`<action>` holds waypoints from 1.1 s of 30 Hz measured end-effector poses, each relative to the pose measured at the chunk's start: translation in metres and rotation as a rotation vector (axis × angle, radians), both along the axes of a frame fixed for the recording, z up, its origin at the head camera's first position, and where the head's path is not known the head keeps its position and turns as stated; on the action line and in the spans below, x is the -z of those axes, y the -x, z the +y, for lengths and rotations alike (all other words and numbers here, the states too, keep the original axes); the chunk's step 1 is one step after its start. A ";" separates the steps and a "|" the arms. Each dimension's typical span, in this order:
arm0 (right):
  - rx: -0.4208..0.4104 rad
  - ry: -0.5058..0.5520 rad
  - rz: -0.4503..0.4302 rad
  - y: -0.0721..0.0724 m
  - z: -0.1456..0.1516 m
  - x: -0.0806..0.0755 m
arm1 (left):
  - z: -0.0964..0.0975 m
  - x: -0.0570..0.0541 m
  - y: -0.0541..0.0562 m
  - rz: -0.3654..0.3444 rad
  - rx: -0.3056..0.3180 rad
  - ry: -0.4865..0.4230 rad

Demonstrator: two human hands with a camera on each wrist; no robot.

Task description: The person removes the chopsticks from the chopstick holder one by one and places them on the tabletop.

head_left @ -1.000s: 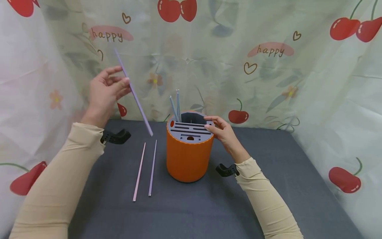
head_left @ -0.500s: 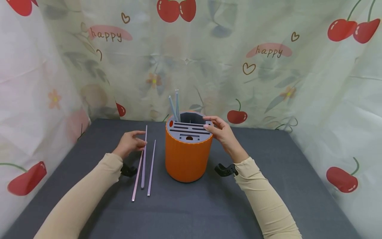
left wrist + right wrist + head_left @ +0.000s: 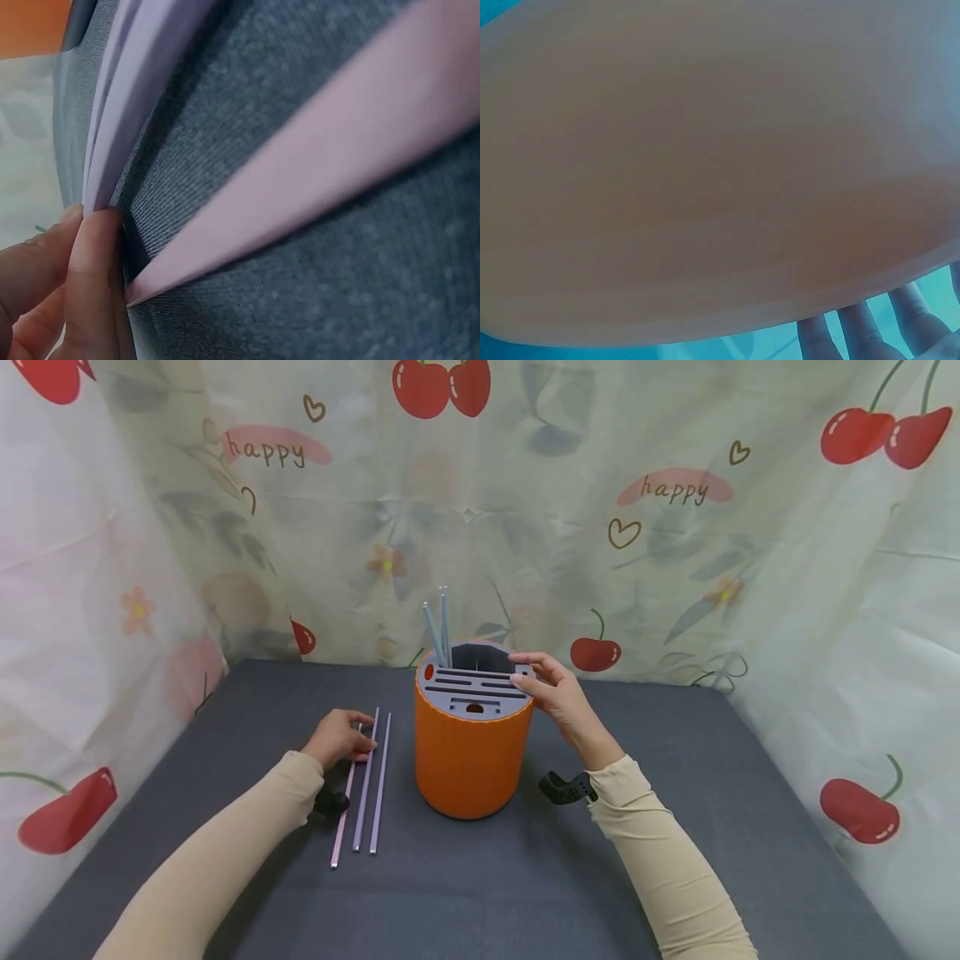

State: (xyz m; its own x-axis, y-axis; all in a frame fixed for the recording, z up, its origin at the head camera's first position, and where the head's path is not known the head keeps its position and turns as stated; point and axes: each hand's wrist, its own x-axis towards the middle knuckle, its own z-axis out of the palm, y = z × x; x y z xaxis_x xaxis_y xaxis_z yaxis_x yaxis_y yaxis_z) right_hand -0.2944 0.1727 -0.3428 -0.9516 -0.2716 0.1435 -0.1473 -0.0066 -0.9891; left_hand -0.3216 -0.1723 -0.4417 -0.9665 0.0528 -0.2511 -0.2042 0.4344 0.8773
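Purple and slim, the middle stick lies on the left side of the tabletop, its long axis running near to far, the far end leaning slightly right. The left hand has it: thumb and fingers pinch it toward its far end, a short tip showing beyond them. Most of its length thus runs from the fingers to the near side. Whether it rests fully flat I cannot tell.

Just left is the pink stick, its far part passing below the left hand; just right, nearly parallel, is the right stick, also purple.

The orange holder stands upright right of all three, two blue sticks leaning in its opening. The right hand grips its right rim, thumb on top, well apart from the loose sticks; the left hand is nearer them.
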 end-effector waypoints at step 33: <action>0.002 0.005 -0.009 -0.001 0.000 0.000 | -0.002 -0.023 0.006 0.027 0.036 -0.044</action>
